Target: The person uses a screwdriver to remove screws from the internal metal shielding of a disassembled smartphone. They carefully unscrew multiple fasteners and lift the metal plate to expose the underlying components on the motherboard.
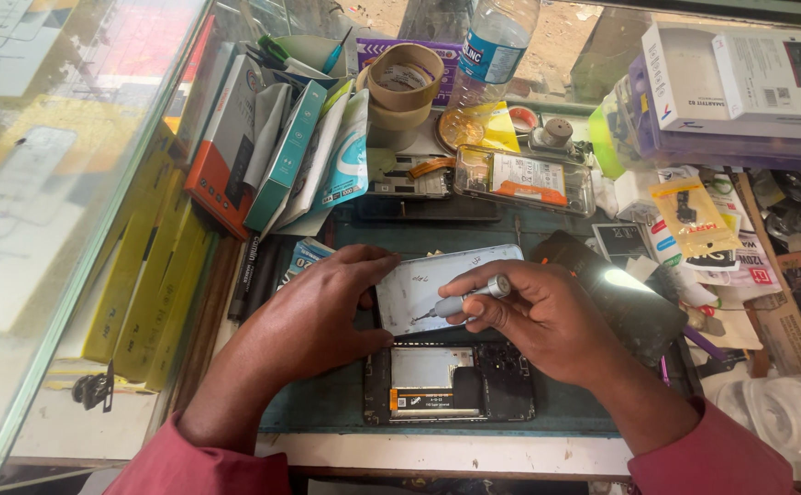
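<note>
My right hand pinches a small silver precision screwdriver, its tip pointing left onto a white phone back panel. My left hand rests on the left edge of that panel, thumb and fingers steadying it. Just below, an opened smartphone lies flat on a dark green mat, its battery and boards exposed. Both sleeves are red.
Rolls of brown tape and a water bottle stand at the back. Boxed accessories lean at back left; white boxes stack at right. Another open phone and a dark phone lie nearby. Glass panel left.
</note>
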